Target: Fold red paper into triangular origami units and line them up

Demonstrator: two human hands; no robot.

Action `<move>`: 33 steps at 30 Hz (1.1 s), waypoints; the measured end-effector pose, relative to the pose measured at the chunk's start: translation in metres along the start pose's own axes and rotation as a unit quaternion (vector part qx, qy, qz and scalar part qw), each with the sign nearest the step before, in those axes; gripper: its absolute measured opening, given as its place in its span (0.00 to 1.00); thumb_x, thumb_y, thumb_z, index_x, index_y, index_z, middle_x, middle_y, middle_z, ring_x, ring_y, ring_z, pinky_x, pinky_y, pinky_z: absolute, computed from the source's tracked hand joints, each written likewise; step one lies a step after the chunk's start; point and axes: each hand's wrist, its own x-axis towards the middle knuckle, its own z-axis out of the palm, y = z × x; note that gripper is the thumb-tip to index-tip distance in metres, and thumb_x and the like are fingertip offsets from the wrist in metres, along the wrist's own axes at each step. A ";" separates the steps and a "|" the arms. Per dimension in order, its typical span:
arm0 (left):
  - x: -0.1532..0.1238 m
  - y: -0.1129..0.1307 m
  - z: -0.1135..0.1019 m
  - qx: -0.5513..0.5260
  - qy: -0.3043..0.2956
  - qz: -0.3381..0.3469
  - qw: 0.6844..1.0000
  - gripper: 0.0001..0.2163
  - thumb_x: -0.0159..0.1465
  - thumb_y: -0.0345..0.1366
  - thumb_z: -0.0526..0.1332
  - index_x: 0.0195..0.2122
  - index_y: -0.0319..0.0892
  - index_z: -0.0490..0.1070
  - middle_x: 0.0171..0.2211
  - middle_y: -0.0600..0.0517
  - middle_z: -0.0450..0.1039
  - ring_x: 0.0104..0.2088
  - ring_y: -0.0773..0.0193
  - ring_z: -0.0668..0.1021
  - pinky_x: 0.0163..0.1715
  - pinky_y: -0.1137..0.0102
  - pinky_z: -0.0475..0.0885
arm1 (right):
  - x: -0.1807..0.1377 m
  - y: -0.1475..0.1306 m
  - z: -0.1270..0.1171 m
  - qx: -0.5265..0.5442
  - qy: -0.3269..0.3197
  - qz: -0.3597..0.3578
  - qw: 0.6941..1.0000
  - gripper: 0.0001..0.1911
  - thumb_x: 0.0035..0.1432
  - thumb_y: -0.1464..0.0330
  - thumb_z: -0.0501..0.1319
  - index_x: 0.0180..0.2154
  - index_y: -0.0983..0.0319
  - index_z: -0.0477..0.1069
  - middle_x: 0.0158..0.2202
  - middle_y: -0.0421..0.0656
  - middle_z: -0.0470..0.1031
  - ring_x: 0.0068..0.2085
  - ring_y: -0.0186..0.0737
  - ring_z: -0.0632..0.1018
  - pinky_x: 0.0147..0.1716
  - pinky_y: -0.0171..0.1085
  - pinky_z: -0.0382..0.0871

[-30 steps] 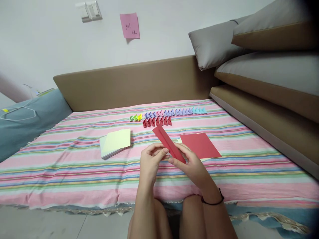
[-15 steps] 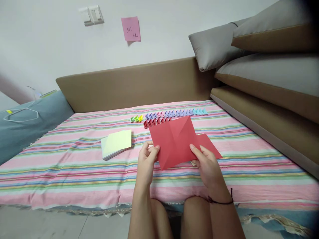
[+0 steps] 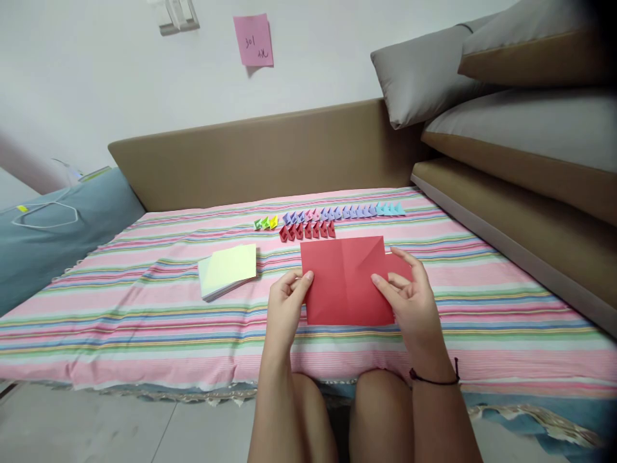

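"So, what's leftmost?"
"A slanting stack of pastel paper (image 3: 234, 265), flat-sided, on striped woven cloth (image 3: 159, 321)."
"And beyond it?"
"The left hand (image 3: 288, 299) pinches a smooth, creased red paper sheet (image 3: 340, 283) by its left edge, over the cloth; the right hand (image 3: 412, 297) pinches near its right edge, index finger spread away."

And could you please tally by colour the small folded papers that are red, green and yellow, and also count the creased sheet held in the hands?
Red folded papers: 7
Green folded papers: 2
Yellow folded paper: 1
Red creased sheet, held by left hand and right hand: 1
Total: 11
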 end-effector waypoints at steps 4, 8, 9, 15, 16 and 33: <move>0.001 0.001 -0.003 0.079 0.016 0.052 0.995 0.10 0.55 0.42 0.64 0.28 0.41 0.78 0.28 0.51 0.76 0.32 0.63 0.75 0.31 0.73 0.68 | -0.002 -0.002 -0.003 -0.022 0.027 0.033 0.999 0.22 0.48 0.57 0.66 0.42 0.62 0.69 0.22 0.37 0.71 0.22 0.34 0.70 0.20 0.32 0.64; 0.000 0.002 -0.005 0.129 0.044 0.065 0.988 0.10 0.55 0.41 0.64 0.28 0.40 0.77 0.25 0.52 0.75 0.22 0.69 0.72 0.22 0.74 0.64 | -0.003 -0.003 -0.006 -0.089 0.071 0.019 0.993 0.16 0.44 0.58 0.68 0.28 0.63 0.71 0.20 0.37 0.67 0.22 0.31 0.66 0.19 0.31 0.60; -0.001 0.003 -0.004 0.124 0.048 0.048 0.990 0.10 0.55 0.42 0.63 0.29 0.39 0.77 0.21 0.53 0.73 0.18 0.70 0.69 0.19 0.74 0.62 | -0.003 -0.004 -0.006 -0.103 0.086 0.016 0.991 0.16 0.44 0.58 0.68 0.28 0.63 0.72 0.19 0.36 0.66 0.21 0.30 0.64 0.19 0.30 0.59; -0.002 0.004 0.001 0.099 0.045 0.030 0.994 0.12 0.57 0.44 0.62 0.28 0.38 0.73 0.14 0.54 0.70 0.14 0.70 0.68 0.14 0.76 0.57 | -0.007 -0.010 -0.002 -0.127 0.076 0.006 0.989 0.15 0.48 0.57 0.65 0.27 0.63 0.72 0.12 0.34 0.60 0.18 0.29 0.61 0.18 0.31 0.59; -0.002 0.004 0.001 0.102 0.045 0.033 0.993 0.12 0.57 0.43 0.62 0.28 0.38 0.74 0.13 0.55 0.69 0.13 0.71 0.67 0.14 0.76 0.56 | -0.007 -0.010 -0.001 -0.128 0.086 0.007 0.988 0.16 0.48 0.57 0.66 0.27 0.63 0.72 0.13 0.34 0.61 0.18 0.29 0.61 0.17 0.30 0.59; -0.003 0.008 0.002 -0.186 -0.012 -0.042 0.982 0.30 0.53 0.62 0.54 0.38 0.38 0.73 0.32 0.46 0.76 0.28 0.64 0.77 0.24 0.73 0.70 | -0.005 -0.004 0.008 0.065 0.044 0.049 0.996 0.18 0.47 0.64 0.67 0.42 0.61 0.73 0.40 0.44 0.79 0.37 0.42 0.79 0.31 0.36 0.75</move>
